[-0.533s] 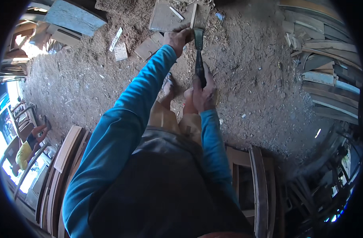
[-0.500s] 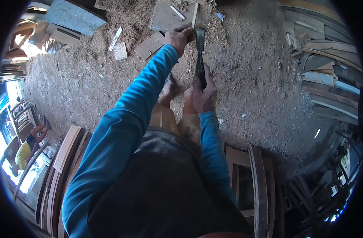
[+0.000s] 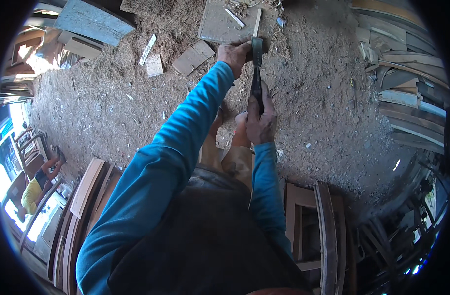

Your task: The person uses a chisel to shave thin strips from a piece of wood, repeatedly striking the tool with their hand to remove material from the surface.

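My left hand (image 3: 233, 55) is closed around the near end of a thin pale wooden strip (image 3: 258, 22), which points away from me over a flat board on the ground. In my right hand (image 3: 262, 120) is the dark handle of a tool that looks like a broad chisel (image 3: 257, 53). Its flat grey blade points away from me, close beside my left fingertips. The blade's far end overlaps the strip's near end, so I cannot tell whether they touch. My left fingers and the blade hide the held part of the strip.
Shavings and a short white stick (image 3: 234, 18) lie on the board (image 3: 216, 25). Loose wood pieces (image 3: 193, 58) are on the littered dirt floor. Stacked curved planks (image 3: 411, 96) stand at right, wooden frames (image 3: 324, 231) behind me. A person in yellow (image 3: 32, 194) is far left.
The view has shifted slightly, so the floor and both hands appear farther right. The chisel blade, beside the strip before, now lines up with and overlaps its near end. Both grips stay closed.
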Demonstrator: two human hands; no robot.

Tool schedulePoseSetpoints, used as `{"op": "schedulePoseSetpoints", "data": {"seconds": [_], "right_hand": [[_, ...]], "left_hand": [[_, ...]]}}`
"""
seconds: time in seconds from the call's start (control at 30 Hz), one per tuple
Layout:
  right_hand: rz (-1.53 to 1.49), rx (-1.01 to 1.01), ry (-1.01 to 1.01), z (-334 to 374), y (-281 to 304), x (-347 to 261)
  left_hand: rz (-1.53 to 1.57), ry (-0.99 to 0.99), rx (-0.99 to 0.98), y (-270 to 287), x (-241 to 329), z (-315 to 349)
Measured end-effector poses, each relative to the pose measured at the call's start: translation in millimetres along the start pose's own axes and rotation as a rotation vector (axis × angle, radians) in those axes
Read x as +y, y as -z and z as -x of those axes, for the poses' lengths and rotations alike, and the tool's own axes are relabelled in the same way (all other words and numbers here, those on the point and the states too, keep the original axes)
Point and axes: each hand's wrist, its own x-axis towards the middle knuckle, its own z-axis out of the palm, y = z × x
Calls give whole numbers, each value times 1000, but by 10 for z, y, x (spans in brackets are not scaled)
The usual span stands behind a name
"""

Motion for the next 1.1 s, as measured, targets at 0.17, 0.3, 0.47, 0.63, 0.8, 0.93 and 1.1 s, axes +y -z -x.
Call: {"op": "schedulePoseSetpoints", "data": {"seconds": [0.17, 0.3, 0.47, 0.63, 0.8, 0.93, 1.1], "right_hand": [[76, -16, 13, -124, -43, -85], [136, 23, 6, -305, -61, -171], [111, 12, 9, -406, 3, -193], [-12, -49, -115, 11, 5, -89], [-11, -68, -150, -240, 28, -125], [77, -64, -93, -342, -27, -237], [183, 5, -70, -327, -66, -181]], "left_hand": [[94, 70, -65, 190, -12, -178], [50, 25, -7, 94, -91, -190], [104, 45, 33, 61, -137, -201], [71, -14, 6, 104, -108, -124], [98, -19, -13, 36, -102, -123], [81, -12, 21, 92, -48, -90], [-1, -70, -58, 79, -91, -90]]}}
